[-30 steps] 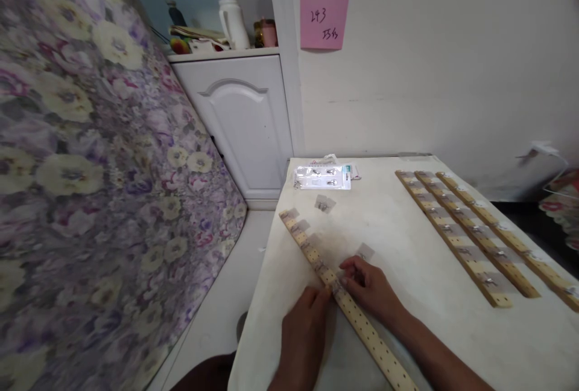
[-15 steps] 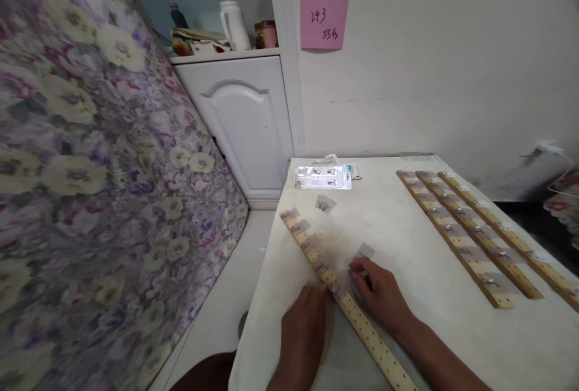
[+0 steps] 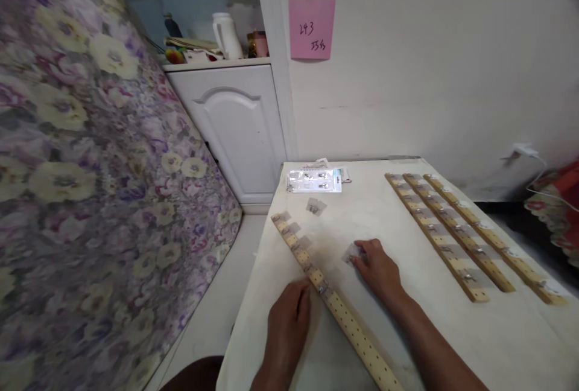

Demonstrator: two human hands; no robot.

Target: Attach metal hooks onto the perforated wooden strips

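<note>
A pale wooden strip (image 3: 346,318) with rows of small holes slants across the near part of the table. Clear square adhesive hooks with metal prongs line its far half. My left hand (image 3: 287,321) is closed against the strip's left edge, its fingertips partly hidden. On the strip's right side, my right hand (image 3: 377,267) pinches a clear square hook (image 3: 350,254) at the table surface. Farther off, more clear hooks (image 3: 315,206) lie together. A clear blister pack (image 3: 314,180) holding metal hooks rests near the table's far edge.
Several similar wooden strips (image 3: 434,225) bearing clear hooks lie along the table's (image 3: 357,210) right side. A flowered curtain (image 3: 113,198) hangs at left, beside a white cabinet (image 3: 230,131). A pink note (image 3: 312,29) is on the wall, with a plugged-in cord (image 3: 527,149) to the right.
My right hand has reached farther from me, from beside the strip to the loose clear hook, and now pinches it. My left hand stays by the strip. The view has shifted slightly.
</note>
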